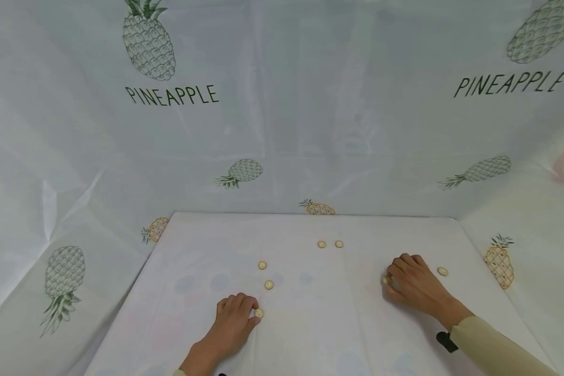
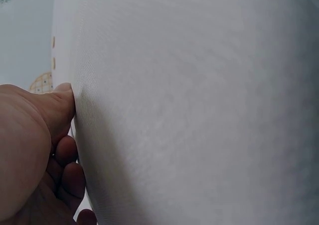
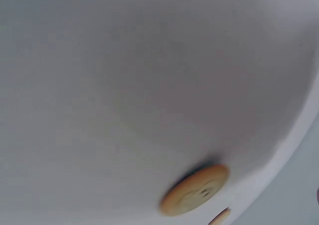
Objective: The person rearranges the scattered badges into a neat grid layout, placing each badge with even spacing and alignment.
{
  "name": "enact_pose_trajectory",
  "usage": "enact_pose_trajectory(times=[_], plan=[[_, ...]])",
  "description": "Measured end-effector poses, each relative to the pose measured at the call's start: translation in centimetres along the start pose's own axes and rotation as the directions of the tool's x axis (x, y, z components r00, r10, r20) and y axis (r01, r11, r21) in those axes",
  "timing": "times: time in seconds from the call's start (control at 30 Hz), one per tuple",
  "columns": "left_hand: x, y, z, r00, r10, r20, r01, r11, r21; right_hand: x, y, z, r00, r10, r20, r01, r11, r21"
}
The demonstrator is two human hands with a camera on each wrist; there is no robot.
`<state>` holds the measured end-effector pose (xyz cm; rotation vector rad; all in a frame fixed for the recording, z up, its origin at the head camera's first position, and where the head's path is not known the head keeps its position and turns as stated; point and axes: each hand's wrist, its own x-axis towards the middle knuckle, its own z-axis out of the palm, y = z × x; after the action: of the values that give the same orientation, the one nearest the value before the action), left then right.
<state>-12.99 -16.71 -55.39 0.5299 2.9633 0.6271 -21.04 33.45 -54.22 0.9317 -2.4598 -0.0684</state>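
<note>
Several small round pale-yellow discs, biscuit-like or wooden, lie on the white-covered table (image 1: 310, 334). My left hand (image 1: 232, 324) pinches one disc (image 1: 259, 313) between thumb and index finger at the tabletop. In the left wrist view the thumb (image 2: 62, 103) and curled fingers meet the cloth, and their disc is hidden. On the right side, my right hand (image 1: 415, 282) pinches another disc (image 1: 387, 280), partly covered by the fingers. The right wrist view shows no fingers, only a near disc (image 3: 194, 190) with dark marks and part of a second disc (image 3: 220, 217).
Two discs lie near my left hand, a middle one (image 1: 269, 284) and a farther one (image 1: 262, 265). Side by side at the back are a left disc (image 1: 321, 244) and a right disc (image 1: 339, 244). Beyond my right hand lies another disc (image 1: 443, 271). A pineapple-print sheet (image 1: 282, 115) rises behind the table.
</note>
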Motion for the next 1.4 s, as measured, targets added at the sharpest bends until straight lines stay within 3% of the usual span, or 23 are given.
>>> enact_pose_trajectory(times=[0.6, 0.87, 1.23, 1.4], plan=[[0.4, 0.3, -0.2, 1.0, -0.002, 0.025, 0.002, 1.0, 0.0, 7.9, -1.5, 2.1, 0.992, 0.074, 0.102, -0.079, 0.996, 0.051], [0.1, 0.3, -0.4, 1.0, 0.002, 0.027, -0.003, 1.0, 0.019, 12.3, -2.6, 3.2, 0.997, 0.048, 0.052, -0.052, 0.995, 0.083], [0.2, 0.4, -0.6, 1.0, 0.011, 0.01, -0.011, 1.0, 0.013, 17.3, -4.3, 5.0, 0.974, 0.06, 0.218, -0.092, 0.986, 0.14], [0.2, 0.3, -0.5, 1.0, 0.014, 0.002, -0.014, 1.0, 0.021, 18.8, -5.1, 6.0, 0.969, 0.036, 0.243, -0.067, 0.99, 0.122]])
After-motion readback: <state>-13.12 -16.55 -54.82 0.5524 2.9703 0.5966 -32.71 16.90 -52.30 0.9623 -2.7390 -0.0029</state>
